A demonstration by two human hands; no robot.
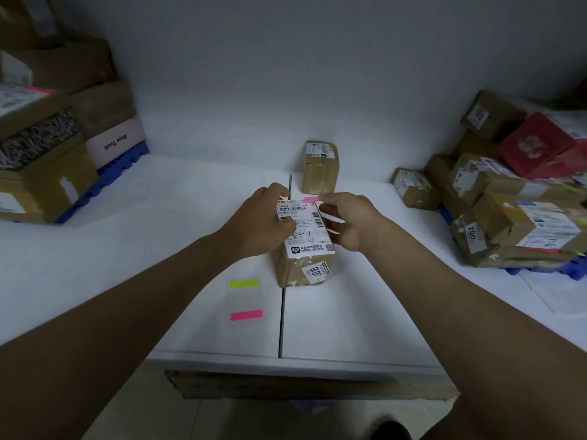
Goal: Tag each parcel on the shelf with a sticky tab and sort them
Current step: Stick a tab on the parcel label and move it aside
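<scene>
Near the middle of the white worktop (349, 312) a small brown parcel (301, 249) lies with its white shipping label (306, 228) facing up. The left hand (263, 223) curls over the parcel's 9 o'clock side, thumb on the label, holding it steady. The right hand (344, 222) pinches a pink tab (312, 199) at the label's far edge, toward 12 o'clock.

To do this well, I judge the left hand should keep the parcel from sliding while the right presses the tab's sticky end flat onto the label, leaving the coloured end jutting past the edge and the barcode uncovered.

The parcel's long axis runs roughly from 6 to 12 o'clock, tilted slightly toward 11. The tab lies crosswise, 9 to 3. The tab sheet (245, 300) rests at 7 o'clock from the parcel; another parcel (320, 168) stands beyond at 12.
</scene>
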